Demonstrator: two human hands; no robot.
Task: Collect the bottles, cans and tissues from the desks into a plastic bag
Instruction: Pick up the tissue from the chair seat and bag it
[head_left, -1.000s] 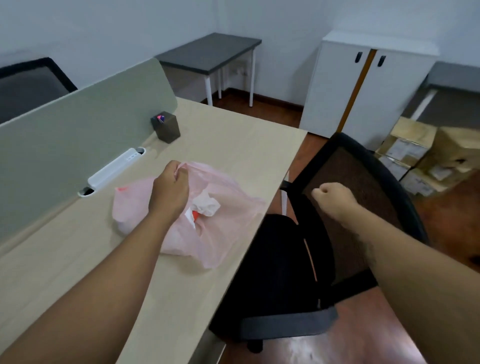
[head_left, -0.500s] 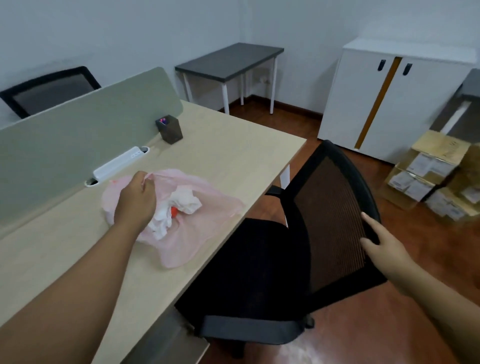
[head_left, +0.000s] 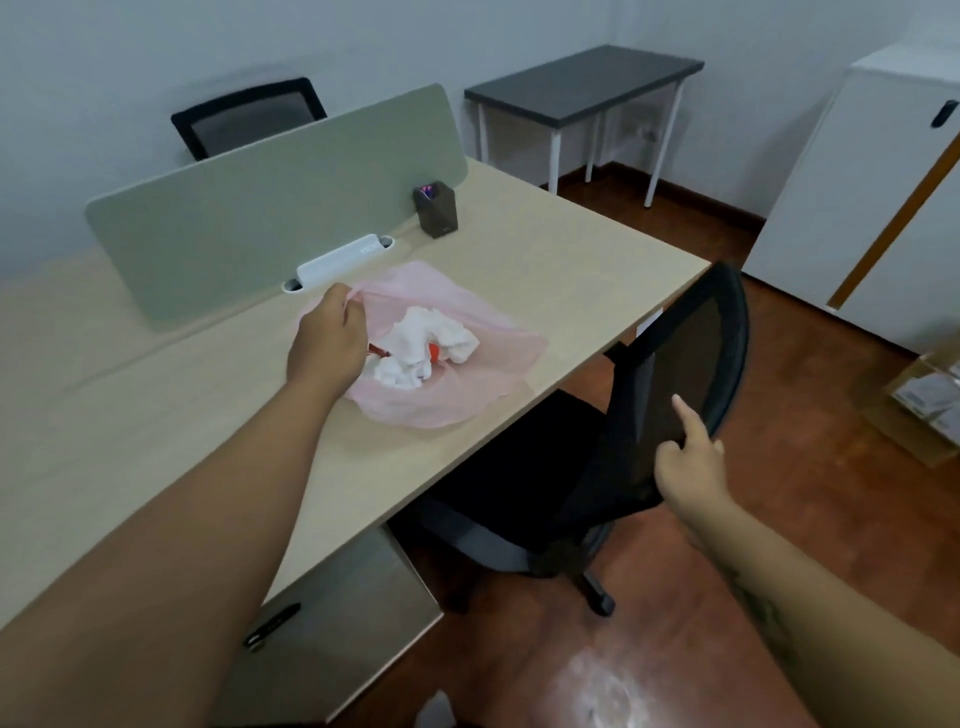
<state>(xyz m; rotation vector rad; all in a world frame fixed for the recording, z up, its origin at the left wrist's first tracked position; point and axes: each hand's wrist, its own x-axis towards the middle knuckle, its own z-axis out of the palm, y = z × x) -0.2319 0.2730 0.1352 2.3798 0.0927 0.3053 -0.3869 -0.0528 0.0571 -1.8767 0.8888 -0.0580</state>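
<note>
A pink plastic bag (head_left: 470, 397) lies on the light wooden desk (head_left: 545, 270), its mouth open toward me. Inside it are crumpled white tissues (head_left: 423, 340) and something red-orange (head_left: 432, 352), partly covered. My left hand (head_left: 324, 340) grips the bag's rim at its left side. Off the desk to the right, my right hand (head_left: 685, 457) is on the lower edge of the black office chair's backrest (head_left: 691, 343). Its index finger is stretched up along the mesh and its other fingers are curled at the rim.
A grey-green divider panel (head_left: 270, 208) runs along the desk's far side, with a white power strip (head_left: 343, 258) and a dark pen holder (head_left: 436, 210) beside it. A grey drawer unit (head_left: 337, 608) stands under the desk. A dark side table (head_left: 582, 83), white cabinet (head_left: 862, 218) and cardboard boxes (head_left: 930, 405) stand on the right.
My right hand went from a fist in the air to the chair's backrest, and the chair has turned. The bag's mouth has spread, showing more tissues. The view has pulled back.
</note>
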